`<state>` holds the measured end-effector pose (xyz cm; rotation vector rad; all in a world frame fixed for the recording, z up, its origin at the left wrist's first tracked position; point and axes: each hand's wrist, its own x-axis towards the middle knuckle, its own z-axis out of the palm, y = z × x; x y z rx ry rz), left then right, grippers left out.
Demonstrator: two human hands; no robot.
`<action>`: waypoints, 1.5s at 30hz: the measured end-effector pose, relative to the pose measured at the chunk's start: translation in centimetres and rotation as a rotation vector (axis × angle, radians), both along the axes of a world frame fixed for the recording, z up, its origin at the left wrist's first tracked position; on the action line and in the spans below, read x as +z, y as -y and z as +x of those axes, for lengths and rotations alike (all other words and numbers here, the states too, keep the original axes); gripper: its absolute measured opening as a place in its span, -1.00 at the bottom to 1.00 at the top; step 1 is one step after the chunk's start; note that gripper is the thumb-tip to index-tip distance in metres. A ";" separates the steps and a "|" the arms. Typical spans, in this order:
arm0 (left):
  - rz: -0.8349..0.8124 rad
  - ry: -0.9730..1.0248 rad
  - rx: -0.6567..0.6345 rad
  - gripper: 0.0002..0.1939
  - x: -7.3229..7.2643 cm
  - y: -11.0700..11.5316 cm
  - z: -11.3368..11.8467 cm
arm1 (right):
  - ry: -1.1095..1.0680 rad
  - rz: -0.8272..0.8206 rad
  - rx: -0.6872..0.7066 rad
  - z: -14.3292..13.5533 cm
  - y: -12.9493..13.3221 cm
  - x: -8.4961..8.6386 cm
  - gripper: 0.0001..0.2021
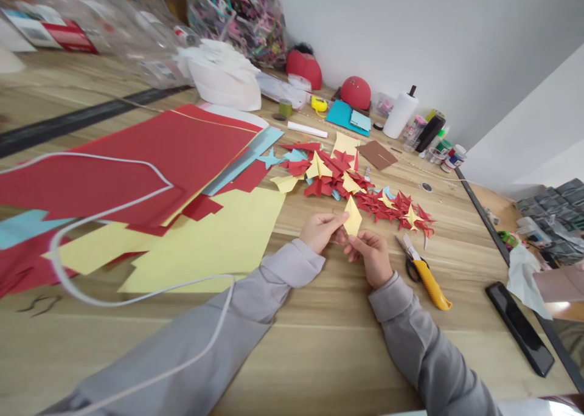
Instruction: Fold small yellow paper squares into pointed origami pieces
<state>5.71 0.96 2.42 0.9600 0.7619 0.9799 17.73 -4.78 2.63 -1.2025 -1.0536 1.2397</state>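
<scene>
A small folded piece of yellow paper [352, 217], shaped like a kite with pointed ends, is held upright between my two hands. My left hand [320, 229] pinches its left edge between thumb and fingers. At its lower right, my right hand [371, 253] grips the paper the same way, thumb in front. Just beyond my hands lies a pile of folded red paper pieces [331, 173], with some blue ones among them. A yellow folded paper piece [318, 167] with pointed wings rests on top of that pile.
Large red sheets [150, 160] and yellow sheets [214, 239] cover the left side. A yellow-handled utility knife [433, 284] lies beside scissors at my right, with a black phone [519, 328] farther out. A white cable [150, 303] crosses my left arm. Bottles [401, 115] stand at the back.
</scene>
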 end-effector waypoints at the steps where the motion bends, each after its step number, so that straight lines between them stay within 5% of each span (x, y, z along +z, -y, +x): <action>1: -0.003 0.016 0.013 -0.64 0.1 0.0 0.0 | 0.005 0.002 -0.003 0.0 0.0 0.0 -0.80; 11: 0.056 0.059 0.099 -0.43 -0.5 -0.2 0.1 | 0.022 0.033 -0.014 0.0 -0.1 -0.3 -0.79; 16: 0.087 0.027 -0.002 -0.57 0.0 0.2 -0.2 | -0.022 0.032 -0.033 0.1 -0.2 -0.5 -0.79; 22: 0.150 -0.049 0.066 -0.72 -0.1 0.5 0.1 | -0.064 0.023 -0.048 0.0 -0.3 -0.7 -0.67; 28: 0.119 0.000 0.052 -0.39 0.2 0.4 0.0 | 0.080 0.029 -0.015 -0.1 -0.2 -0.4 -0.72; 34: 0.011 -0.035 0.064 -0.58 0.4 -0.1 -0.3 | 0.104 0.042 0.016 0.1 -0.1 -0.5 -0.73; 45: 0.046 -0.040 0.011 -0.57 0.1 0.1 0.0 | 0.176 0.015 0.101 -0.4 -0.1 -0.4 -0.69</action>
